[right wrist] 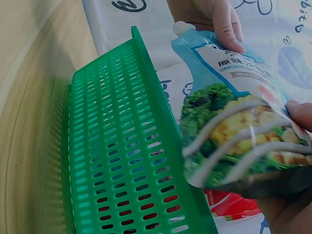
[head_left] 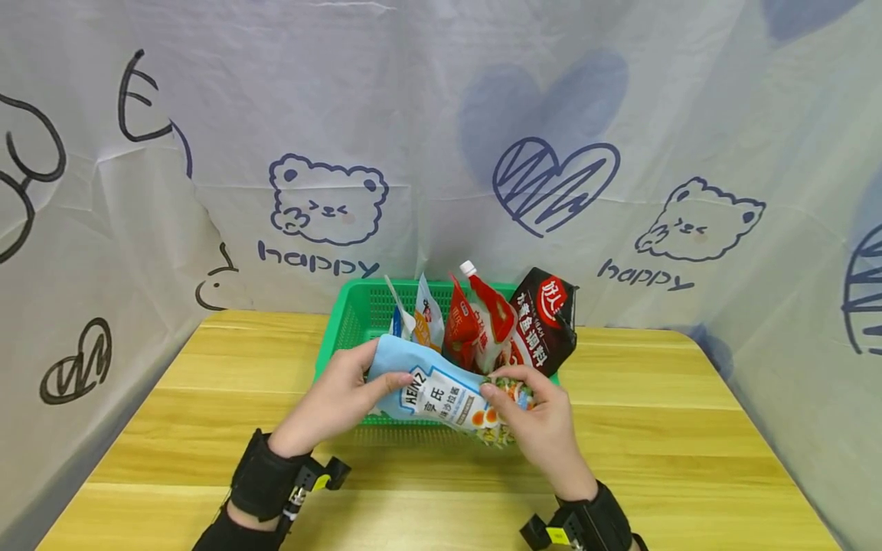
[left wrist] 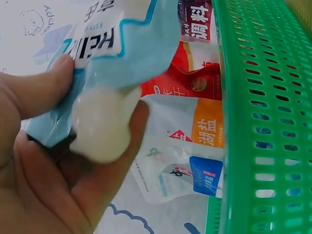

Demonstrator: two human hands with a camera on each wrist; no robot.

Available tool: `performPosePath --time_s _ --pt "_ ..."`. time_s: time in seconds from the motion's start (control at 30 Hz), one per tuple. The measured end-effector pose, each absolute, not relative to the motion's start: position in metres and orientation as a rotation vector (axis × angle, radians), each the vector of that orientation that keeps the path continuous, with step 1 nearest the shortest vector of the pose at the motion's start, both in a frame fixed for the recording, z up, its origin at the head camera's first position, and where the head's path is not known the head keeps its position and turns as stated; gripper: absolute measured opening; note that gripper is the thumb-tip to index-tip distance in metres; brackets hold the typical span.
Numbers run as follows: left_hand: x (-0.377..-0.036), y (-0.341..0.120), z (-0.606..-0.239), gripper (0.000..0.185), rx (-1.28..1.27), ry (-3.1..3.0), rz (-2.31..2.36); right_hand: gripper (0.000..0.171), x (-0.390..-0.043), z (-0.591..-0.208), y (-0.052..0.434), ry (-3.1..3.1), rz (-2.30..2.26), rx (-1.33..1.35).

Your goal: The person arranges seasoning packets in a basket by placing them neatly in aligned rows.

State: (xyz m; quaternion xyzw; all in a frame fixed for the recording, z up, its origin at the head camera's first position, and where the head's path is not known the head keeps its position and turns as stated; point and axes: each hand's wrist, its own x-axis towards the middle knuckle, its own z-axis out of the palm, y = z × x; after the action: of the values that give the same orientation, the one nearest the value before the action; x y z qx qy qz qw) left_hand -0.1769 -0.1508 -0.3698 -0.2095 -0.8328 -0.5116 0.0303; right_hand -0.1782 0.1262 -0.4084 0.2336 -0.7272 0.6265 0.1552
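A light-blue Heinz salad dressing pouch (head_left: 441, 394) lies tilted in both hands, above the front side of a green basket (head_left: 354, 302). My left hand (head_left: 338, 398) grips its capped end, thumb on the printed front. In the left wrist view the white cap (left wrist: 102, 124) shows between thumb and fingers. At the other end, where salad is pictured, my right hand (head_left: 544, 421) pinches the pouch edge. The right wrist view shows that picture facing up, with the right thumb (right wrist: 298, 114) at its edge. Fingers under the pouch are partly hidden.
Inside the basket stand a black-and-red seasoning packet (head_left: 544, 321), a red pouch with a white cap (head_left: 492, 321), a smaller red pouch (head_left: 460, 329), an orange-and-white packet (head_left: 429, 321) and a blue-and-white packet (head_left: 403, 323). The wooden table (head_left: 661, 428) meets a printed cloth (head_left: 441, 153) behind.
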Motion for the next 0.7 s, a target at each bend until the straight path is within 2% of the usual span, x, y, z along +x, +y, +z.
performPosePath --time_s 0.47,0.7 --pt "-0.169 -0.152 -0.36 0.012 -0.76 -2.443 -1.407 0.018 -0.177 -0.407 0.125 -2.247 1.752 0.857" --pt "-0.167 -0.153 -0.36 0.006 -0.862 -2.475 -1.327 0.03 -0.174 -0.407 0.121 -2.487 1.604 0.971"
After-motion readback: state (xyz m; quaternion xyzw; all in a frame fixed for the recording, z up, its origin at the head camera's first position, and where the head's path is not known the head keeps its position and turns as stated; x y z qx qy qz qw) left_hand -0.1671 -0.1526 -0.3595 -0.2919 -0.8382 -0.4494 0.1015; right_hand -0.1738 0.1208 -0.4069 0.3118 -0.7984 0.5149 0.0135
